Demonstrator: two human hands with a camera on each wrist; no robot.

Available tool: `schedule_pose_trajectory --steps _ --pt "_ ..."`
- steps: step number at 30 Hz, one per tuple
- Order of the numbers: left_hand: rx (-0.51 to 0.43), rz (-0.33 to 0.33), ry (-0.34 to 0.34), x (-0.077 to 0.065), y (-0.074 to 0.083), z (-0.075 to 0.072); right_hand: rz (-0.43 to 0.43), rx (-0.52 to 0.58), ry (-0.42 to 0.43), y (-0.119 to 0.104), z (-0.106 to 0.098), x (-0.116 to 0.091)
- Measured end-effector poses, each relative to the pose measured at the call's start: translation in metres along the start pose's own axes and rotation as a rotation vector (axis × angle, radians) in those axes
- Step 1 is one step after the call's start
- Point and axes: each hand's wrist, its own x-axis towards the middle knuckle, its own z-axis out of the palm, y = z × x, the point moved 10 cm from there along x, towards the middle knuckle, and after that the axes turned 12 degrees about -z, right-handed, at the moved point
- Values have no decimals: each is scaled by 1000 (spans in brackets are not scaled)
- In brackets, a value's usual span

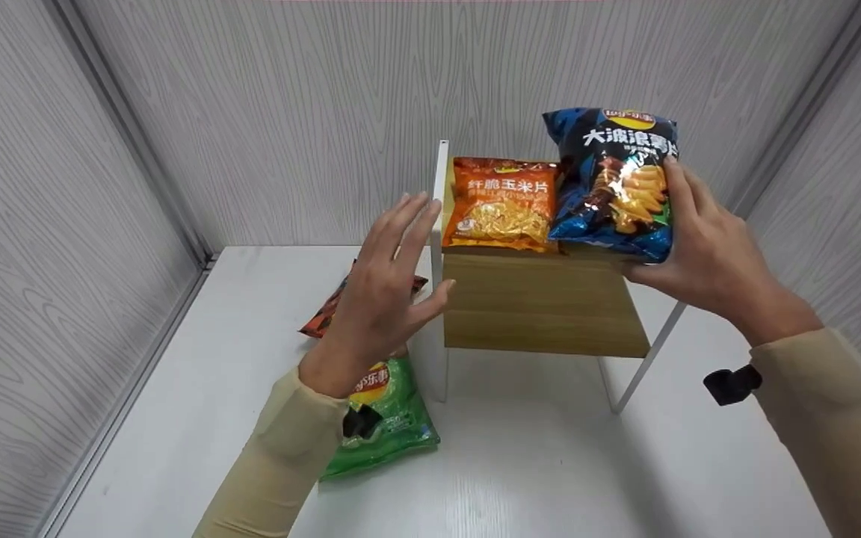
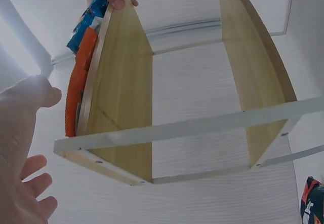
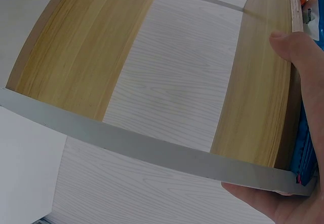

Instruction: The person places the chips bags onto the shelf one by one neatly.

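Note:
A blue bag of potato chips (image 1: pixel 613 183) stands upright at the right end of the shelf's top board, above a wood-toned lower board (image 1: pixel 542 310). My right hand (image 1: pixel 714 246) holds its right side, with fingers along the bag's edge and thumb low at the front. In the right wrist view, that thumb (image 3: pixel 291 46) lies against the board's underside. An orange bag of corn chips (image 1: pixel 505 205) leans beside the blue one. My left hand (image 1: pixel 386 291), fingers spread, hovers by the shelf's left white post and holds nothing.
Below my left forearm a green chip bag (image 1: pixel 393 422) lies on the white tabletop (image 1: pixel 520 478). A red-and-black bag (image 1: pixel 322 317) lies behind it, partly hidden by my left hand. Pale wood-grain panels (image 1: pixel 311 97) enclose the table at the back and sides.

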Motion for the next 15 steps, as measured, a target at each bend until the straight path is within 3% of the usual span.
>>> schedule_pose_trajectory --steps 8,15 --pt "-58 -114 -13 -20 -34 -2 18 8 -23 2 2 -1" --pt "-26 -249 -73 -39 -67 11 26 19 -25 3 2 0"
